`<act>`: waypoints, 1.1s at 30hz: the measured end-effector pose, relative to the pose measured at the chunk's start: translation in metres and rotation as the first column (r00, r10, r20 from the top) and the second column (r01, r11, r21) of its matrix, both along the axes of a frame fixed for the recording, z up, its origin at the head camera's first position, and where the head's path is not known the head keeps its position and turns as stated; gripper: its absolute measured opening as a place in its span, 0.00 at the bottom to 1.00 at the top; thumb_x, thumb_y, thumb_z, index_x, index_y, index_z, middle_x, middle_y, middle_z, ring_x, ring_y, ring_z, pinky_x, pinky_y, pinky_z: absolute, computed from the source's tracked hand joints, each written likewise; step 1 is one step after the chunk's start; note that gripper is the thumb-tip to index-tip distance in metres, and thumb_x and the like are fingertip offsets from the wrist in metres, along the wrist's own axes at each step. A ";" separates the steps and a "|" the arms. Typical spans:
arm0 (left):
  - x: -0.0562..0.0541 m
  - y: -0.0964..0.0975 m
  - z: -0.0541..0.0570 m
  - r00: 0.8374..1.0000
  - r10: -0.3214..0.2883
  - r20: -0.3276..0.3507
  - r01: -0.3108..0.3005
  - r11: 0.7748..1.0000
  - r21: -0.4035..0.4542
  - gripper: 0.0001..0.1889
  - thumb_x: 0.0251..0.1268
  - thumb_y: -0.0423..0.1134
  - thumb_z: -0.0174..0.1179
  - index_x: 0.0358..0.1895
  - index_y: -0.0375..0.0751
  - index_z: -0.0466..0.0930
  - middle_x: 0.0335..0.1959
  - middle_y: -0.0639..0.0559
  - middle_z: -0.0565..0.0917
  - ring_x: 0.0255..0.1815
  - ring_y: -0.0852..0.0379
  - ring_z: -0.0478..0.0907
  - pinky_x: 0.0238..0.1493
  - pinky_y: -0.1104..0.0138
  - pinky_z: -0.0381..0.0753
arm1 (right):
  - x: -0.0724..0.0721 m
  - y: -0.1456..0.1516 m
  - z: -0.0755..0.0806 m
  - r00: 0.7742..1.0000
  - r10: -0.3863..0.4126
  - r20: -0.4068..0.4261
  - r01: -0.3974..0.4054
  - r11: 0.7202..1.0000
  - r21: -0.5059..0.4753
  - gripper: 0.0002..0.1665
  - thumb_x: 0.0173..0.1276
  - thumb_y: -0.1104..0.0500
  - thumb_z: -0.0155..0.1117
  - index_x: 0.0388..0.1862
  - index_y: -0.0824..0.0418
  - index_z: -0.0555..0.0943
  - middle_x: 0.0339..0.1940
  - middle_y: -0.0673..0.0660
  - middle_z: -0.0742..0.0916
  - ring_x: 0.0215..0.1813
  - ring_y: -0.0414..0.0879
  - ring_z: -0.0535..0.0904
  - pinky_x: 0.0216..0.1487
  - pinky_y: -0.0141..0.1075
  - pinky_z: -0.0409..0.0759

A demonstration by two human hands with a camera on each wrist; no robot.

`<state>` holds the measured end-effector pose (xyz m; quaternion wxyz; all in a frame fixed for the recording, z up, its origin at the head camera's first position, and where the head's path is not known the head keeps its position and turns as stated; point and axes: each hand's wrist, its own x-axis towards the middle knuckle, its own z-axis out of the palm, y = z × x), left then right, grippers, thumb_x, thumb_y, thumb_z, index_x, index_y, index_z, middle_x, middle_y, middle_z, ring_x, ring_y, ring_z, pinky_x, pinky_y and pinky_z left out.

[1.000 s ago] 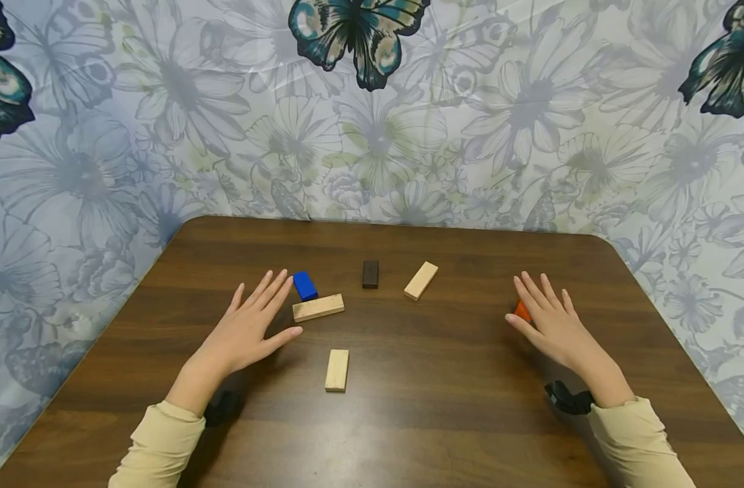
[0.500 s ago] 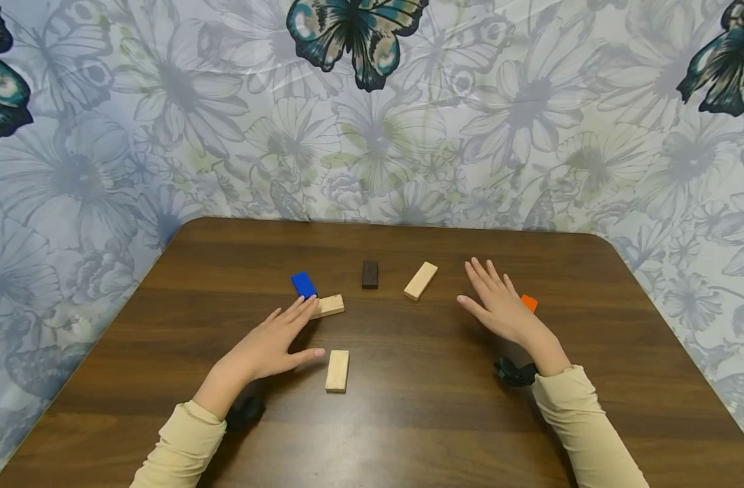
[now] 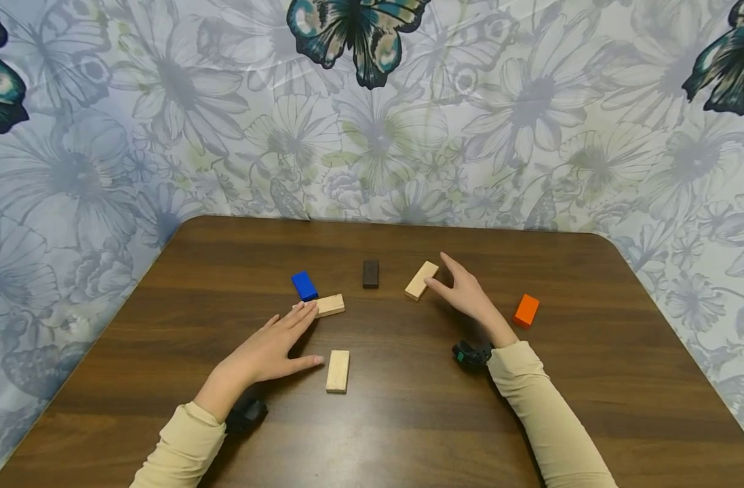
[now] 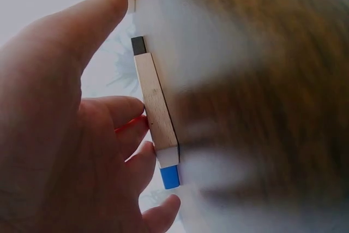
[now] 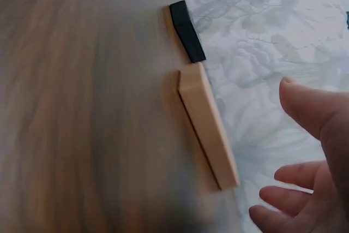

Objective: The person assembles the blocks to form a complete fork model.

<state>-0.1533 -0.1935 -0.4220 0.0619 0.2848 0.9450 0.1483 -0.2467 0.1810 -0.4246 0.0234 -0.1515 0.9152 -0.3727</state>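
Right hand (image 3: 467, 295) has travelled left over the last second, from above the orange block (image 3: 526, 310) to the right side of the far-right plain block (image 3: 420, 281); the orange block, covered or partly covered earlier, is now in full view. Its fingers were extended half a second ago; now thumb and index finger stand apart beside the plain block, pinching nothing; thumb tip overlaps the block's right side in the head view, contact cannot be told; other fingertips show loosely bent in the right wrist view.

Left hand (image 3: 263, 352) has shifted right and nearer since a second ago, little since half a second; fingers nearly straight, thumb spread from them; they hide the left end of the left plain block (image 3: 331, 306), touch uncertain; thumb tip just beside the near plain block (image 3: 338, 371); blue block (image 3: 304, 286) lies just beyond the left plain block.

Blocks, including the dark block (image 3: 370, 274), lie on the table (image 3: 420, 434) as before; judgement: the work is at the reaching stage, no grip made yet.
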 end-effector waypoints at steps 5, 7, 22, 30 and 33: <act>-0.002 0.001 0.003 1.000 0.011 0.017 -0.010 1.000 -0.006 0.47 0.61 0.68 0.47 0.74 0.39 0.46 0.74 0.45 0.47 0.72 0.47 0.44 0.65 0.44 0.47 | -0.010 -0.012 -0.007 0.997 -0.022 0.076 0.022 1.000 0.010 0.49 0.69 0.44 0.56 0.74 0.69 0.47 0.73 0.67 0.54 0.72 0.61 0.45 0.67 0.56 0.43; -0.004 0.001 0.005 1.000 0.017 0.011 -0.017 1.000 -0.004 0.47 0.62 0.68 0.47 0.74 0.39 0.46 0.74 0.46 0.48 0.72 0.47 0.44 0.65 0.44 0.47 | -0.014 -0.017 -0.008 0.997 -0.036 0.075 0.034 0.999 0.024 0.51 0.68 0.43 0.57 0.74 0.70 0.46 0.73 0.68 0.53 0.73 0.61 0.41 0.67 0.57 0.37; 0.000 0.000 0.004 1.000 0.004 0.028 -0.004 1.000 0.000 0.47 0.61 0.67 0.50 0.74 0.38 0.47 0.74 0.44 0.49 0.72 0.45 0.45 0.65 0.43 0.48 | -0.011 -0.027 -0.020 0.997 -0.049 0.062 0.047 0.998 0.036 0.55 0.60 0.45 0.68 0.73 0.67 0.51 0.72 0.66 0.58 0.73 0.58 0.43 0.67 0.55 0.33; -0.001 0.002 0.004 1.000 0.000 0.028 0.000 1.000 0.007 0.48 0.61 0.66 0.51 0.74 0.38 0.47 0.74 0.44 0.48 0.72 0.45 0.45 0.65 0.44 0.48 | -0.008 -0.032 -0.022 0.998 -0.009 -0.066 0.004 0.997 -0.074 0.56 0.57 0.55 0.72 0.74 0.67 0.48 0.72 0.67 0.55 0.69 0.58 0.57 0.62 0.46 0.64; -0.002 0.002 0.004 1.000 0.000 0.029 0.000 1.000 0.005 0.48 0.61 0.67 0.50 0.74 0.38 0.47 0.74 0.44 0.48 0.72 0.45 0.45 0.65 0.44 0.48 | -0.006 -0.036 -0.022 0.992 -0.014 -0.123 0.004 0.997 -0.080 0.58 0.56 0.59 0.73 0.75 0.66 0.46 0.72 0.66 0.54 0.68 0.57 0.59 0.60 0.46 0.66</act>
